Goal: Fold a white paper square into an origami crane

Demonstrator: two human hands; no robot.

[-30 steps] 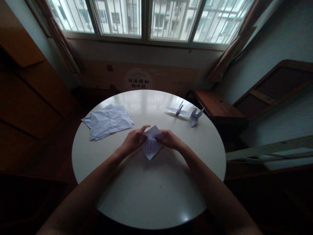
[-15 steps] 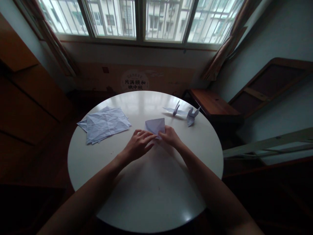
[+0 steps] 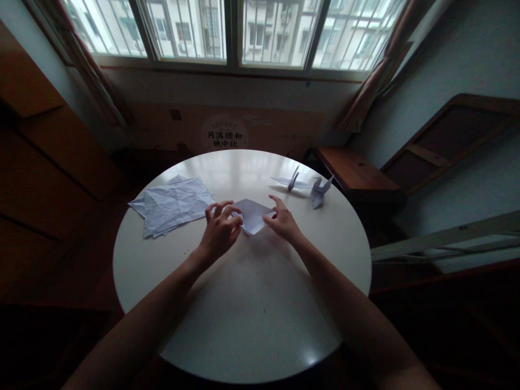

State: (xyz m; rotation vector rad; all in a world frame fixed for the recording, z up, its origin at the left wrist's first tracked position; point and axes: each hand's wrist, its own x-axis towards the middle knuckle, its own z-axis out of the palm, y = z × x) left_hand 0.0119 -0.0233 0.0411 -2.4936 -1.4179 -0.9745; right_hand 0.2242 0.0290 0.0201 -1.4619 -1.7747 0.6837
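Between my hands, over the middle of the table, is a folded sheet of white paper with one corner pointing toward me. My left hand pinches its left corner, fingers bent. At the opposite corner, my right hand grips the paper between thumb and bent fingers, the index finger raised. To the left lies a stack of creased white paper sheets. Beyond my right hand stand two folded paper cranes, one with wings spread and another nearer the table's right edge.
The round white table has a glossy top. A brown wooden bench stands behind it on the right. Against the wall under the barred window is a long printed cardboard panel. Orange-brown cabinets are at the left.
My left hand has moved left and now pinches the paper's left corner. The paper has turned so a corner faces me, and its shape looks wider. The cranes and stack stay put.
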